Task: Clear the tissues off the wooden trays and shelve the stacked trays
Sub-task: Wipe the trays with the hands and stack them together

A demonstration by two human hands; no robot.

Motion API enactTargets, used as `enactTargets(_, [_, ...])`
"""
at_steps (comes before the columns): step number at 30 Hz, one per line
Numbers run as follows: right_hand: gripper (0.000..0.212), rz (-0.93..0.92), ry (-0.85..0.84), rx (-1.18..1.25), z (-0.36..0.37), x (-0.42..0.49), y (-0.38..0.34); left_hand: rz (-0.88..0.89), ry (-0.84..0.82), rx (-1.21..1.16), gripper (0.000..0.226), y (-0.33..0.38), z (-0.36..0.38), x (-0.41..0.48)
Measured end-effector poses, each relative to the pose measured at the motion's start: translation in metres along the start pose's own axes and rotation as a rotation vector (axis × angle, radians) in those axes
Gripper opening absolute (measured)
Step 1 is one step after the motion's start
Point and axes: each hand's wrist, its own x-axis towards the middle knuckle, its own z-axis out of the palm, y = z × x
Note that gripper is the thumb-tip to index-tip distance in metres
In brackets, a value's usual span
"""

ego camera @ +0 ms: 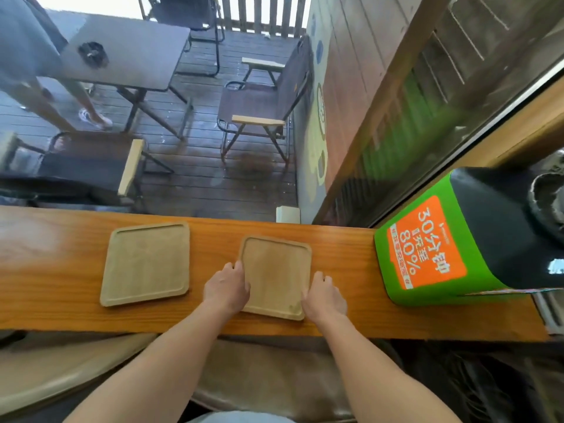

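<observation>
Two hands grip the right tray (276, 276): left hand (225, 290) and right hand (323, 296) clasp opposite edges; left tray (146, 264) lies leftward, apart, tissue-free.

Two wooden trays, pale tan, square with rounded corners and shallow raised rim, lay flat on table, well apart, side by side. Left tray (146, 264): bare surface, untouched, edges roughly parallel to table front. Right tray (276, 274): bare surface, rotated slightly clockwise, small dark mark near its near right corner; gripped at both side edges, near half. No tissue visible on either tray. Trays unstacked.
</observation>
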Motion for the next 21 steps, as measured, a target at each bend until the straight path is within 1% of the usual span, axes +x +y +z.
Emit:
enactTargets(5, [0.035, 0.035, -0.051, 0.040, 0.008, 0.004, -0.002, -0.023, -0.009, -0.022, 0.036, 0.002, 0.008, 0.003])
enactTargets(8, [0.038, 0.063, -0.105, 0.119, 0.017, 0.010, -0.005, -0.093, -0.033, -0.074, 0.040, 0.001, 0.011, 0.009])
enactTargets(11, [0.053, 0.101, -0.159, 0.249, 0.027, 0.015, -0.008, -0.200, -0.091, -0.161, 0.048, 0.003, 0.014, 0.016])
enactTargets(14, [0.074, 0.111, -0.182, 0.286, 0.037, 0.015, -0.010, -0.263, -0.150, -0.229, 0.059, 0.003, 0.021, 0.020])
enactTargets(16, [0.079, 0.143, -0.163, 0.336, 0.042, 0.016, -0.013, -0.277, -0.184, -0.259, 0.066, 0.003, 0.027, 0.019])
enactTargets(18, [0.081, 0.265, -0.144, 0.457, 0.045, 0.019, -0.014, -0.311, -0.191, -0.307, 0.069, 0.003, 0.031, 0.016])
enactTargets(21, [0.079, 0.522, -0.177, 0.751, 0.045, 0.025, -0.014, -0.414, -0.213, -0.395, 0.072, 0.003, 0.035, 0.014])
